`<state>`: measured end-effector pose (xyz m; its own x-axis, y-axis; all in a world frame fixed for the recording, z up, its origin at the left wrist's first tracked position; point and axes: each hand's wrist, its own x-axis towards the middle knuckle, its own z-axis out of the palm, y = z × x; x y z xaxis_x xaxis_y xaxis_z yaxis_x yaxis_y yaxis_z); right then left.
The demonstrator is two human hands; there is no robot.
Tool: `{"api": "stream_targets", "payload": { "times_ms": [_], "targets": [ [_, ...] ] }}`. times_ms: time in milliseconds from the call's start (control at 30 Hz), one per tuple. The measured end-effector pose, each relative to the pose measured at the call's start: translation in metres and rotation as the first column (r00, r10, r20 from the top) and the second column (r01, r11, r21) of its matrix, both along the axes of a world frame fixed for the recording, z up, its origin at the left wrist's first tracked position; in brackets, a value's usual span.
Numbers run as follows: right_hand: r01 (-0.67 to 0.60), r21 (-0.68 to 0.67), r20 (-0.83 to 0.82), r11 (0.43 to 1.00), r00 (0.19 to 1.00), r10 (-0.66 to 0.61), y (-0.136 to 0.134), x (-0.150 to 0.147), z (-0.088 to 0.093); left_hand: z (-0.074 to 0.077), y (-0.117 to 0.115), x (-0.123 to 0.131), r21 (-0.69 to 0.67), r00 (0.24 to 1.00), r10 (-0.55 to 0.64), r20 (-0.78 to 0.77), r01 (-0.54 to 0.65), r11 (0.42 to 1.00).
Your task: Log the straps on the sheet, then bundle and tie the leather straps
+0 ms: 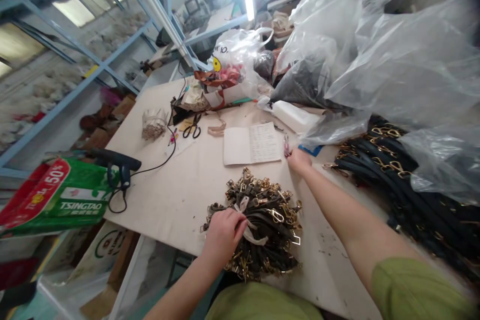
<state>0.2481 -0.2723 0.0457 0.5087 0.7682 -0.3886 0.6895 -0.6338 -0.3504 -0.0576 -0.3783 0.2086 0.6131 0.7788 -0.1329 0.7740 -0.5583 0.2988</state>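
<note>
pale worktable (pixel 165 200): on the near side of the open notebook (pixel 236 146), strap bundle (pixel 264 224) with gold clasps (pixel 277 216), left hand (pixel 226 230) pinching its white tie (pixel 256 238); right of the notebook, right hand (pixel 300 161), fingers at pink-handled snips (pixel 286 143), grip unclear. likely hazards: tie slipping from a one-handed pinch, straps fanning loose, clasps snagging. beyond the notebook, plastic bags (pixel 397 65); far left, blue shelving (pixel 60 106).
</note>
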Motion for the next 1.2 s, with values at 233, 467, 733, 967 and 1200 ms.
{"api": "stream_targets", "payload": {
  "times_ms": [233,467,733,967,1200],
  "targets": [
    [-0.017,0.059,0.042,0.998,0.999,0.014,-0.015,-0.003,0.008,-0.011,0.022,0.076,0.095,0.979,-0.144,-0.145,0.158,0.983],
    [-0.042,0.116,0.000,0.992,0.999,0.042,-0.030,0.000,0.006,-0.011,0.008,0.117,0.102,0.911,-0.161,-0.380,0.214,0.971],
    [-0.126,0.179,0.006,0.976,0.992,0.127,-0.088,-0.006,0.009,-0.018,-0.004,0.105,0.047,0.954,-0.115,-0.277,0.133,0.990],
    [-0.015,0.166,-0.108,0.986,0.994,0.034,-0.098,-0.011,0.001,-0.006,-0.030,0.102,0.156,0.957,-0.182,-0.227,0.221,0.963],
    [0.089,0.272,-0.307,0.958,0.952,-0.001,-0.181,-0.017,0.024,-0.016,-0.076,0.068,-0.473,1.000,0.007,-0.007,-0.010,0.881]
  ]
}}
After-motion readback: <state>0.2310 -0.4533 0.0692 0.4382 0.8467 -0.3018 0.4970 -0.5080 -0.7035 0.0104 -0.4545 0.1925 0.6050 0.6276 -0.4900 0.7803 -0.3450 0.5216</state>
